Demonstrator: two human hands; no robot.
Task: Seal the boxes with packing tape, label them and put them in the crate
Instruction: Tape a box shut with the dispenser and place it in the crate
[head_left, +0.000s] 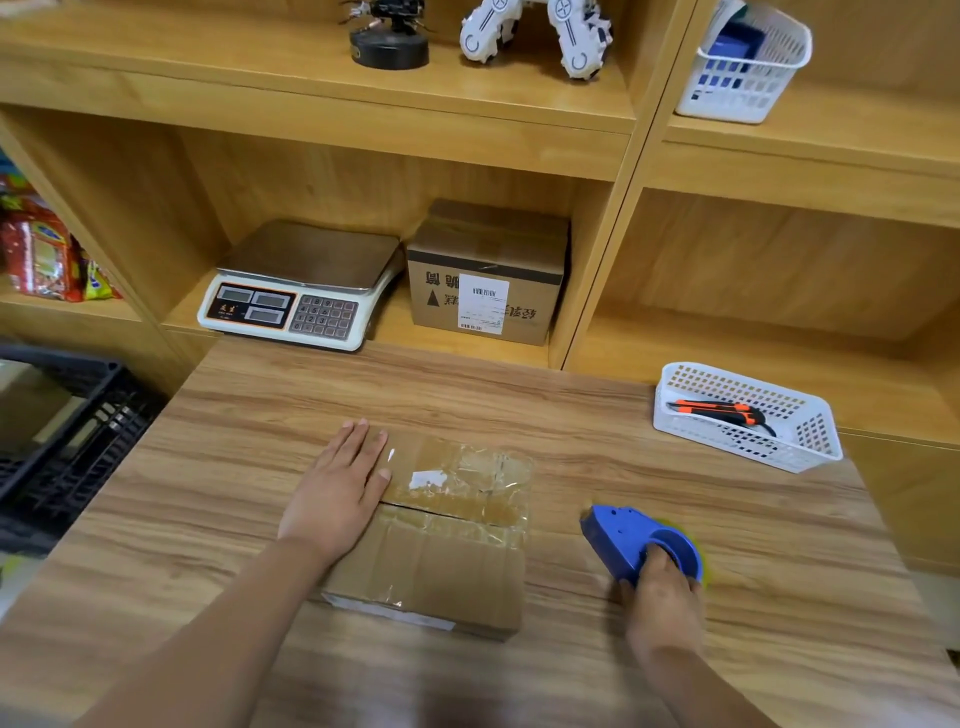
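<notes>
A: First, item one, left hand (337, 493): fingers straight and close together, palm flat on the left end of the cardboard box (452, 561). Purpose?
B: Likely to pin the flaps closed and stop the box sliding on the table (260, 415). Item two, right hand (665, 597): fingers curled round the rear of the blue tape dispenser (623, 535), which sits on the table just right of the box, apart from it.
A: Held so why?
B: Its nose points toward the box; I judge it ready for a pass along the centre seam. Box itself: mid-table, glossy tape wrinkled across its right half, seam dark between the flaps.
A: Not legible?
B: Seam under the left palm, hidden. Tape on the roll, mostly covered by the hand. White strip on the box's near edge, unreadable. Black crate (67, 441), at the left, cut by the frame; contents unclear. Second box (483, 260), labelled, stands on the shelf beside the scale (301, 286)
</notes>
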